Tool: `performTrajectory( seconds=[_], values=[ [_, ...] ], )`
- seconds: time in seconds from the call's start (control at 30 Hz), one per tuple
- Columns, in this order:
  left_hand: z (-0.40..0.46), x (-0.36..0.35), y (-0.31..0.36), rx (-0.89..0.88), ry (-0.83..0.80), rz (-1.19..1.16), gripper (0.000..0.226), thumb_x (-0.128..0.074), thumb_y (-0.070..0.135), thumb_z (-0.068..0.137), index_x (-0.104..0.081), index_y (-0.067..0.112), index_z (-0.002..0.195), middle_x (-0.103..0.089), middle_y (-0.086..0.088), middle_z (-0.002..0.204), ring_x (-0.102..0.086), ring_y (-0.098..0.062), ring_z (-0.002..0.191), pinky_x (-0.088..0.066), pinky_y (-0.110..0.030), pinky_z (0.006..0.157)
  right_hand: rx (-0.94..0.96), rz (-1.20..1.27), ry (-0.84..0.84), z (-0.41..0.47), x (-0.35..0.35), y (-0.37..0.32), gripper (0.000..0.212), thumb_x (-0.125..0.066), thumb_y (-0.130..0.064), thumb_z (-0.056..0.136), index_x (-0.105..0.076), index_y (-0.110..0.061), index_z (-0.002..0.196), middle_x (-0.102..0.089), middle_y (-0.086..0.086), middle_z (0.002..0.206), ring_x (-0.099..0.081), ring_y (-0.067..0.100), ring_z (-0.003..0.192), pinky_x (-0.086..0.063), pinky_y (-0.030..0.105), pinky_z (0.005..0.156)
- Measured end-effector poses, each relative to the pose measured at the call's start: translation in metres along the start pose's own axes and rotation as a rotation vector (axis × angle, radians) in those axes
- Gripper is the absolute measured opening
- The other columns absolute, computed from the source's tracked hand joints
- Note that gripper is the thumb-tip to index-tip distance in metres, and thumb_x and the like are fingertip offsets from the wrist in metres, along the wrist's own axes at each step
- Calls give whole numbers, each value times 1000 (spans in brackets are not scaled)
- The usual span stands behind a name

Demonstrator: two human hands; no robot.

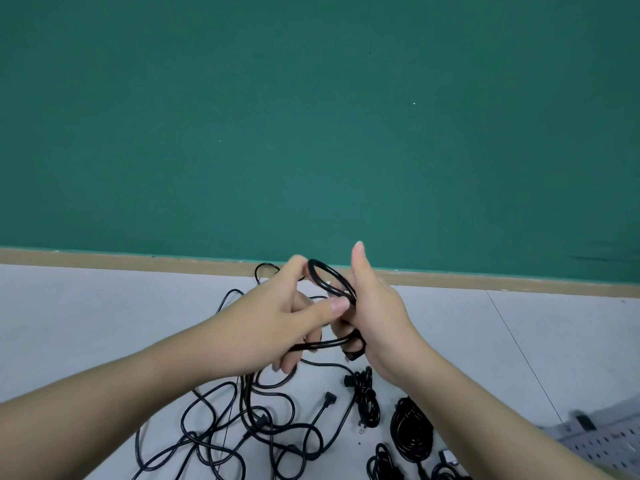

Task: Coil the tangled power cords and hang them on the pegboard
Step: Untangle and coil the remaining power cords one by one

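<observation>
Both hands are raised above a pale grey floor point(104, 323), in front of a green wall point(311, 116) with a tan baseboard point(104, 257). Between them they hold 1 partly coiled black power cord point(330, 278).

Left hand point(277, 317): thumb and index finger pinch the far-left arc of the coil's upper loop, while the lower fingers curl over a strand that crosses beneath the palm. Right hand point(375, 317): its fingers wrap the right side of the loops, the thumb points up, and the coil's near end shows just below the heel of the palm. The coil thus lies between the 2 hands, touching both, with its upper loop arching from the left fingertips into the right palm.

From the left hand the uncoiled length drops to a tangled mass of black cords point(249, 427) spread on the floor, near and to the left. To the right of the tangle lie 3 already bundled cords: a slim bundle point(367, 398) below the right wrist, a larger oval coil point(412, 427) right of it, and a small coil point(382, 462) at the near edge. A grey perforated pegboard point(602, 441) lies at the near right corner, partly cut off by the frame.
</observation>
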State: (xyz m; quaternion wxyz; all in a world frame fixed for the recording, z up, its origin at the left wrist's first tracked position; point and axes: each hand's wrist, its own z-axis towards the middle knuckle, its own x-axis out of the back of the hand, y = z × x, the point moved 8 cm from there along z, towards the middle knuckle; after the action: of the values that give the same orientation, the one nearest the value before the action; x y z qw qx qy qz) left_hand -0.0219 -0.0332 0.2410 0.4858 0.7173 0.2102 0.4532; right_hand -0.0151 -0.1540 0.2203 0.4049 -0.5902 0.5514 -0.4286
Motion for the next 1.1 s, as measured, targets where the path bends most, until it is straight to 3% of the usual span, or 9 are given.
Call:
performTrajectory(
  seconds=[0.17,0.33,0.47,0.6,0.83,0.9,0.97,1.03,1.1],
  values=[
    [1,8,2,-25,137,-32,35,-64,53,90,-48,42,119,-65,-1,69,-54,-26,41,-44,-30,41,-81,27,-109,-2,-9,6,82,-23,-75,100,-63,-27,47,-45,6,51,-41,16,40,-28,23,44],
    [6,16,8,-63,173,-35,37,-52,45,102,-60,12,86,-62,-11,53,-57,-27,40,-51,-37,45,-147,47,-216,-8,-13,7,85,-20,-83,92,-58,-8,73,-25,0,46,-42,20,42,-28,26,46],
    [5,36,15,-66,248,68,56,-50,61,92,-72,15,69,-57,-8,42,-48,-16,39,-44,-31,48,-156,35,-354,-14,-17,3,96,-18,-85,89,-66,-1,85,-23,-2,42,-38,21,43,-33,27,48],
    [7,47,9,10,314,-94,60,-56,67,81,-54,16,49,-43,-8,40,-42,-17,37,-32,-28,50,-230,170,-584,-32,-36,-1,86,-22,-83,91,-63,-8,82,-15,-4,44,-27,15,40,-35,24,46],
    [7,44,11,-34,385,-308,61,-57,73,85,-55,15,65,-52,-10,60,-53,-23,55,-44,-36,65,-244,446,-784,-48,-45,-13,67,-25,-71,99,-56,-12,92,-23,-9,49,-28,8,35,-49,29,57],
    [12,19,-1,41,261,-586,69,-46,80,84,-60,12,82,-62,-9,74,-62,-26,70,-51,-39,70,-178,608,-709,-40,-35,-27,66,-28,-68,100,-59,-10,90,-20,-10,52,-20,5,35,-47,26,54],
    [10,-21,-5,131,-43,-661,80,-36,84,86,-63,9,95,-68,-14,88,-65,-28,84,-54,-37,77,-118,759,-559,-25,-12,-39,63,-35,-65,100,-59,-8,88,-19,-10,56,-12,5,37,-39,21,46],
    [0,-49,-2,116,-300,-404,77,-25,73,97,-66,7,96,-71,-11,92,-66,-23,92,-54,-37,91,-64,822,-438,-12,11,-47,59,-39,-66,99,-55,-10,89,-22,-9,62,-13,5,37,-34,19,44],
    [-4,-50,-1,57,-356,-144,68,-23,60,106,-66,12,85,-69,-3,81,-63,-15,85,-50,-37,101,-42,832,-339,-4,26,-46,59,-42,-67,98,-53,-11,89,-22,-9,65,-20,4,36,-34,20,43]
  ],
)
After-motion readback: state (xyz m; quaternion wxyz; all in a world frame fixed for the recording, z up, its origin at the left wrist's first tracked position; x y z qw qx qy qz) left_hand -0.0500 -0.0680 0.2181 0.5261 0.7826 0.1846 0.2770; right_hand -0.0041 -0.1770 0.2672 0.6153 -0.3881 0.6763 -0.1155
